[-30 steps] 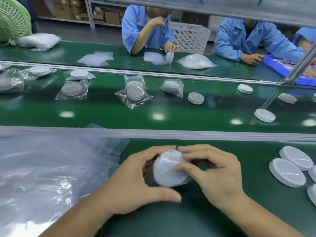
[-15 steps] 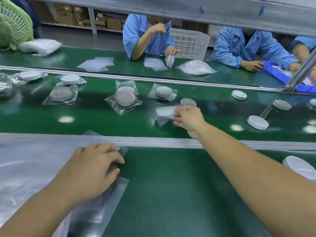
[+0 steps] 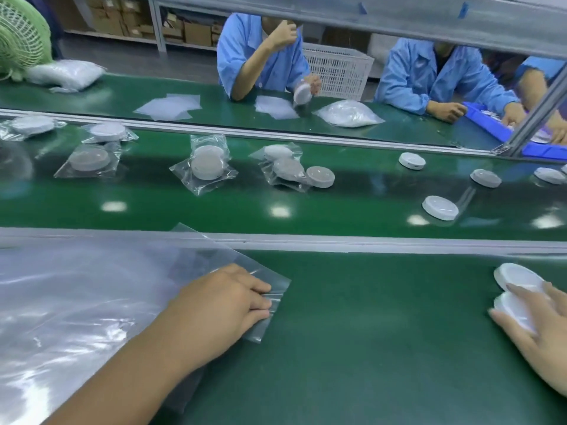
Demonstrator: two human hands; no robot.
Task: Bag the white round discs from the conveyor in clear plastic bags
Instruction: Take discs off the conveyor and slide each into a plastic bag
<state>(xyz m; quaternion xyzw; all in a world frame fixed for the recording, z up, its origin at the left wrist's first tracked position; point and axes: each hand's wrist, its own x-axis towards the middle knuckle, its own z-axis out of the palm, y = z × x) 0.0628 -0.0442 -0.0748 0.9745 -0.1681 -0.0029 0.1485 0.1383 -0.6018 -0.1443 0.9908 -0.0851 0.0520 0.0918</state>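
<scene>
Head view, looking down across a green workbench toward a conveyor.

Nearest, at left: left hand, fingers nearly straight, pressing flat on the corner of the top clear plastic bag of a loose stack of bags; nothing clasped. At the right edge: right hand, thumb and fingers curled round the rim of a white disc, with a second disc touching it just behind.

Discs likely light, rigid and smooth, so best taken by the rim between thumb and fingers, not by the slick face. Bag film thin, limp and clingy; probably best pinched at the open edge and rubbed to part the layers.

Beyond the metal rail: conveyor belt, carrying bagged discs toward the left and bare discs toward the right. Farther still: workers in blue coats at the opposite bench, a white basket between them, a green fan at top left.

Compared with half a second ago: right hand no longer stretched out to the belt, now back at the near right on the discs. Newest bagged disc, then under that hand, now lying free on the belt against a bare one. Left hand on the bag stack as before, fingers flatter.
</scene>
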